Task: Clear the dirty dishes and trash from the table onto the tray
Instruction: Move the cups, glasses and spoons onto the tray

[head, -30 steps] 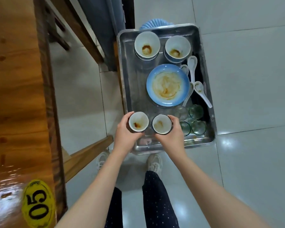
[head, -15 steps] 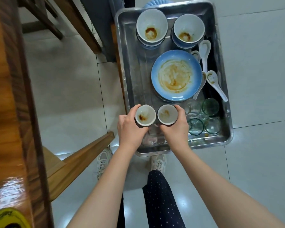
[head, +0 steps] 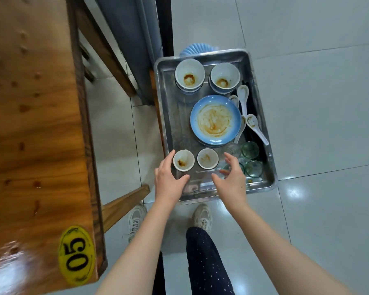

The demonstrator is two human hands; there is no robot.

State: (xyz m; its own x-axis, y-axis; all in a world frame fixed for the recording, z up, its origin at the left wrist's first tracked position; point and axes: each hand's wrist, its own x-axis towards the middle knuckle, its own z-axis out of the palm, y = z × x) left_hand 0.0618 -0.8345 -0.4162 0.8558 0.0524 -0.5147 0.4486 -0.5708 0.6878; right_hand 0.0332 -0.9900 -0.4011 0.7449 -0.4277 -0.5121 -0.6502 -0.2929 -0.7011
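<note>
While left hand and right hand flank two stained cups, each grip open and empty, a nudge could topple neighbouring glasses.

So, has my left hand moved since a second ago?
Yes. The left hand has released the left small cup and drawn back toward the tray's near rim.

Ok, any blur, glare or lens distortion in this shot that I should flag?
Head view: the tray and the blue plate are fairly sharp; the wooden table is smeared by motion blur, worst at the picture's lower left; bright glare spots sit on the glossy floor right of the tray; the wide-angle lens slightly bends the tile lines.
</note>
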